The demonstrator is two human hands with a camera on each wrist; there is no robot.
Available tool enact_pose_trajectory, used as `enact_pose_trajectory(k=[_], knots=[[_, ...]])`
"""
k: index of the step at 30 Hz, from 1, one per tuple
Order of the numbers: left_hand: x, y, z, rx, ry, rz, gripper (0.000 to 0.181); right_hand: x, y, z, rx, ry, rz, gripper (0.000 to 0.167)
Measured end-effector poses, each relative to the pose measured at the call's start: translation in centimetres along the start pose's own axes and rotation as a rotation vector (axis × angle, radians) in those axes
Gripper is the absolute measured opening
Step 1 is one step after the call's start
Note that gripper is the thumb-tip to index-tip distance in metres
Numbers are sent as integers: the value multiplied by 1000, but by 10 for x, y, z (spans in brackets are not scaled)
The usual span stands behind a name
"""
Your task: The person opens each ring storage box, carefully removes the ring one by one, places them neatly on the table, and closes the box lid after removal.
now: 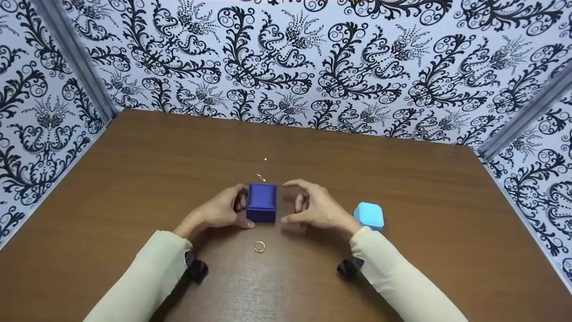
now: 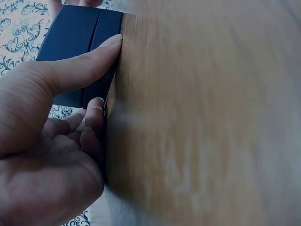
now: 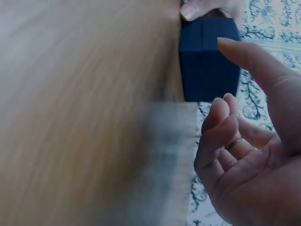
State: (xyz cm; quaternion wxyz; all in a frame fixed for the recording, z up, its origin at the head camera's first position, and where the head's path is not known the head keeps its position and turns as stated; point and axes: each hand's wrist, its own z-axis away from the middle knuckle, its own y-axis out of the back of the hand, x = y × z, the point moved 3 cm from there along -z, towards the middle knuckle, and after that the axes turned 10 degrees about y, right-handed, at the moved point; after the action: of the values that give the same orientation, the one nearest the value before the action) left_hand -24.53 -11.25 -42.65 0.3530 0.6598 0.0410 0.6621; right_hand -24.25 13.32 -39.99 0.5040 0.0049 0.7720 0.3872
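Note:
A closed dark blue box stands on the table in the head view. At its left side is my left hand, its thumb along the front lower edge and its fingers at the side and back, gripping it; the left wrist view shows the thumb across the box. My right hand is held just off the box's right side, thumb and fingers parted around a gap, holding nothing. A gold ring lies in front of the box. Behind the box lies a small shiny item, too small to make out.
A light blue box stands on the brown table, beside my right wrist. A tiny bright spot shows farther back. Patterned walls border the table at the back and both sides.

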Motion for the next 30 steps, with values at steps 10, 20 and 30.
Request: enact_pose_trajectory(k=[10, 20, 30], knots=[[2, 3, 4, 11, 16, 18, 77, 3, 54, 45, 189, 50, 66, 68], [23, 18, 10, 53, 18, -34, 90, 18, 107, 104, 364, 11, 146, 67], [77, 18, 13, 156, -75, -128, 89, 39, 120, 135, 294, -101, 202, 72]])
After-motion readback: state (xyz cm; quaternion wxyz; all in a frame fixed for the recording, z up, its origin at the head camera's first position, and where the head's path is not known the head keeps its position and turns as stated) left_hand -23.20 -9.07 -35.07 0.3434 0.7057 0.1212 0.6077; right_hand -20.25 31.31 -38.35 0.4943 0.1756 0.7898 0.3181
